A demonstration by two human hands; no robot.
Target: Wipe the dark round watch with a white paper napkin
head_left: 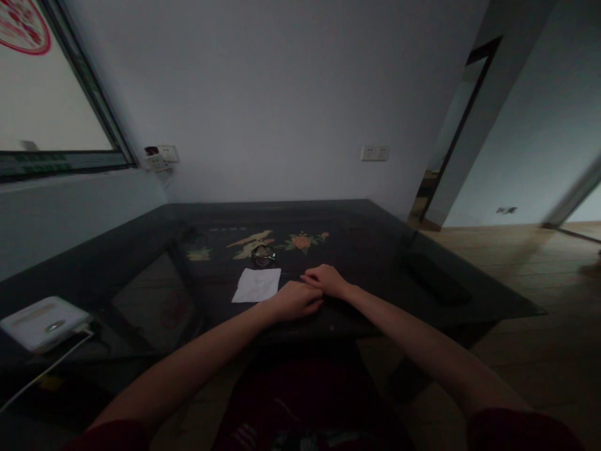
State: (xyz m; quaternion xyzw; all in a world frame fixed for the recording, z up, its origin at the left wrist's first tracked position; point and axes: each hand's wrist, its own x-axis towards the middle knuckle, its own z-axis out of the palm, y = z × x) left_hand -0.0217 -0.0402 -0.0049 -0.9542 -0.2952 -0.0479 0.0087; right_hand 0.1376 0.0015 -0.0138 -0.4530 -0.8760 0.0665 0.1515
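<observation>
My left hand rests on the dark glossy table near its front edge, fingers loosely curled. Against it lies my right hand, also palm down with bent fingers that touch the left hand. Nothing shows in either hand, though the undersides are hidden. Just left of my hands is a white sheet of paper, slightly creased and flat on the table. Behind the paper stands a small clear glass vessel, perhaps an ashtray.
A white box-shaped device with a cable sits at the table's left. A long dark object lies on the right side. Wall sockets are above the far edge, and a window is at the left.
</observation>
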